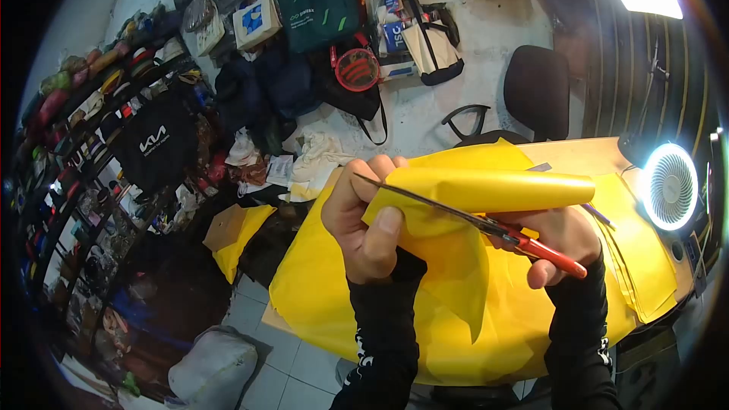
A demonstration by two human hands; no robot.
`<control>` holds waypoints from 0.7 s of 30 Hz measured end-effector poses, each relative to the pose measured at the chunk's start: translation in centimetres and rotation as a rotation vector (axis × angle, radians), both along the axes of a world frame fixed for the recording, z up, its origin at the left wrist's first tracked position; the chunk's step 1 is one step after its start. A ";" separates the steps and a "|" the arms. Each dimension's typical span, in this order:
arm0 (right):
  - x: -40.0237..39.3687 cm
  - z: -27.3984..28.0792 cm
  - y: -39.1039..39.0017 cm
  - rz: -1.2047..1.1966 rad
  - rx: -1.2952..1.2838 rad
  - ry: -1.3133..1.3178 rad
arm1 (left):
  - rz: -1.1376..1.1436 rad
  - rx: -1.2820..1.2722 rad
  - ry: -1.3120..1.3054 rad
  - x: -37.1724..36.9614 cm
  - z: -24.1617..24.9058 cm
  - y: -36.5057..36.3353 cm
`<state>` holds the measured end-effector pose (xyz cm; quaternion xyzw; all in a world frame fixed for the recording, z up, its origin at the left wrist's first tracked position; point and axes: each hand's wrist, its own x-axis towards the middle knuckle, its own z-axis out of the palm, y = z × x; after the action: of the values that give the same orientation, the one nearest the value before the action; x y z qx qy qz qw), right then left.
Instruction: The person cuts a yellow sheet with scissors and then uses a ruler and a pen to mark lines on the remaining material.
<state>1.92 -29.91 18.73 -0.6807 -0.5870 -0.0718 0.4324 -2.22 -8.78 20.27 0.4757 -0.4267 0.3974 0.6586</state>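
From over here, my right grip [568,237] is closed around red scissors [525,242] aimed at 10 o'clock, and my left grip [364,224] pinches the yellow sheet [486,186], held above the surface [581,153] at 4 o'clock. I'd pull it taut and keep that pinch clear of the scissors, tbh. Fan [672,188] at 3 o'clock.

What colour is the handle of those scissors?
The scissor handle is red, showing best in the head view, the only one here.
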 end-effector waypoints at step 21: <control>-0.6 0.8 0.0 -0.005 -0.150 0.232 | 0.087 0.022 0.059 -0.3 -0.1 0.4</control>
<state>1.36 -29.93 19.49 -0.7162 -0.5351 0.0501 0.4452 -2.49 -8.36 20.15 0.5124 -0.3905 0.4068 0.6477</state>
